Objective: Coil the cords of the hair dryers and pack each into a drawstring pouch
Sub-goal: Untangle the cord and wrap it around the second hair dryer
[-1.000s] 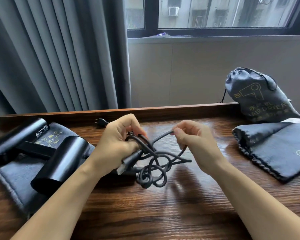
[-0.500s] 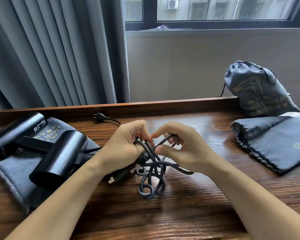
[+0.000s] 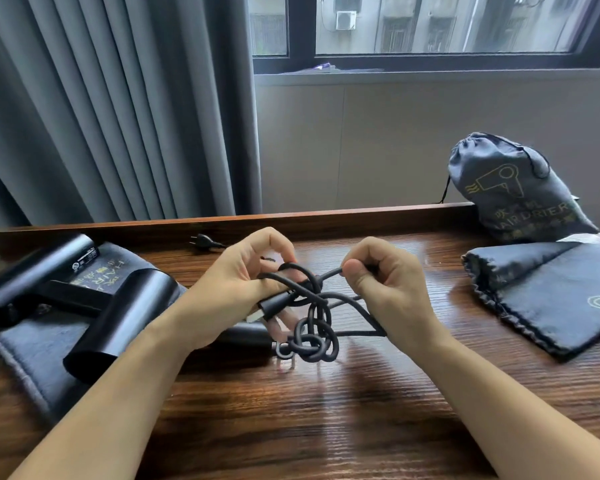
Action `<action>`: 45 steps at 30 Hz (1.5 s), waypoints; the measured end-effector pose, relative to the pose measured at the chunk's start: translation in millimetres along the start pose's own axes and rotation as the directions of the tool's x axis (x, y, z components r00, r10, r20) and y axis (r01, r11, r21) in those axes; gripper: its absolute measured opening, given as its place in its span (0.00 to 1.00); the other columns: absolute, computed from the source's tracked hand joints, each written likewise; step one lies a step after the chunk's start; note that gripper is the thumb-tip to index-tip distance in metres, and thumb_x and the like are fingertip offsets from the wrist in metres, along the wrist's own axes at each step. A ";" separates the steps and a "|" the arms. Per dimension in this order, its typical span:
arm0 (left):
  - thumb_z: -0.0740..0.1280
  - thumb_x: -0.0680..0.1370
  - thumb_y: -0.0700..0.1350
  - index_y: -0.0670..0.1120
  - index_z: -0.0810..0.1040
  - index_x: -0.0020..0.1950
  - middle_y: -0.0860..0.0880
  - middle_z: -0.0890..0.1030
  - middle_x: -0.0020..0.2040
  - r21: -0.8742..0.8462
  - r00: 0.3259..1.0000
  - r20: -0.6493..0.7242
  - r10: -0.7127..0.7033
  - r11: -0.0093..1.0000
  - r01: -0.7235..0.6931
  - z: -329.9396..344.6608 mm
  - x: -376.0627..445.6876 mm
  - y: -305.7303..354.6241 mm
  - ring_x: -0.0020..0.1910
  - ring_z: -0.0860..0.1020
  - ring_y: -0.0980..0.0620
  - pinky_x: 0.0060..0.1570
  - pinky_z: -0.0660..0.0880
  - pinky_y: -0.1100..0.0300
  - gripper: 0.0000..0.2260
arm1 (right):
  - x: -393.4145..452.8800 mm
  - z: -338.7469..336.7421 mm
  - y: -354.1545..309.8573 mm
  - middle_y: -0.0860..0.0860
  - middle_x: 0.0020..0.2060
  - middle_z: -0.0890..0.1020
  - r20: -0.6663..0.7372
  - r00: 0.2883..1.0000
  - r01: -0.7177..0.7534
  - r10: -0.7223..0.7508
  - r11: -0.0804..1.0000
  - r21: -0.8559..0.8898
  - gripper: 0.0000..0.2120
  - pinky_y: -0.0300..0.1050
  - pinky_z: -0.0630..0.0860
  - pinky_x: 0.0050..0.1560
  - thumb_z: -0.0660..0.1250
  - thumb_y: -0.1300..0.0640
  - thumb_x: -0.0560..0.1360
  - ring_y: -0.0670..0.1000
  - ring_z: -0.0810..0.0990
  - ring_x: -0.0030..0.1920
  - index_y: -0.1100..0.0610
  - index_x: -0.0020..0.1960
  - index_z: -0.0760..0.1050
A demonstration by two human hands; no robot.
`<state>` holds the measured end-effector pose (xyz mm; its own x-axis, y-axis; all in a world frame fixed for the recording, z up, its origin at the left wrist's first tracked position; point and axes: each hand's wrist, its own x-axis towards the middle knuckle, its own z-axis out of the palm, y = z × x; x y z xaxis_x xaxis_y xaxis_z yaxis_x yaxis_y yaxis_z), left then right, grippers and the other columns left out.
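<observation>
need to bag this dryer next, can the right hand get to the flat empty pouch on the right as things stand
Probably not yet: the right hand is pinching the tangled cord, which the left hand also holds. The path to the flat pouch across the table looks open once it lets go.

A brown wooden tabletop [image 3: 326, 427] with dark stripes in the grain lies under the fingers and shines a little where the light hits it. A raised wooden edge [image 3: 326, 216] runs along its back, just behind the fingers. Past that edge stands a plain pale grey wall [image 3: 361, 143]. High above the fingers is a window [image 3: 430, 26] with a dark frame, and soft daylight comes in through it. Outside you can see a grey building [image 3: 413, 22] with a white box [image 3: 346, 19] on its wall. Up and to the left of the fingers hangs a long grey curtain [image 3: 111, 105] with deep folds.
</observation>
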<state>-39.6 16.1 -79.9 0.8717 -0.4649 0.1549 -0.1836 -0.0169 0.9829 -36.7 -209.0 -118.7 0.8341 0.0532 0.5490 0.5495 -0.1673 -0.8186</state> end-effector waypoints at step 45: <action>0.54 0.88 0.50 0.44 0.74 0.53 0.42 0.82 0.45 -0.337 0.902 -0.296 -0.315 0.918 0.210 7.5 7.3 0.2 0.37 0.84 0.45 0.28 0.82 0.51 0.14 | 21.7 -0.8 10.2 0.55 0.36 0.72 0.148 0.756 -0.605 0.637 0.595 0.529 0.13 0.45 0.76 0.36 0.56 0.75 0.79 0.50 0.75 0.32 0.65 0.61 0.70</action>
<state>-36.6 6.0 -79.3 0.9784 -0.1519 -0.1405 0.1678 0.1852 0.9683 -13.1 -210.3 -115.0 0.9881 0.0797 -0.1315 -0.1523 0.3893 -0.9084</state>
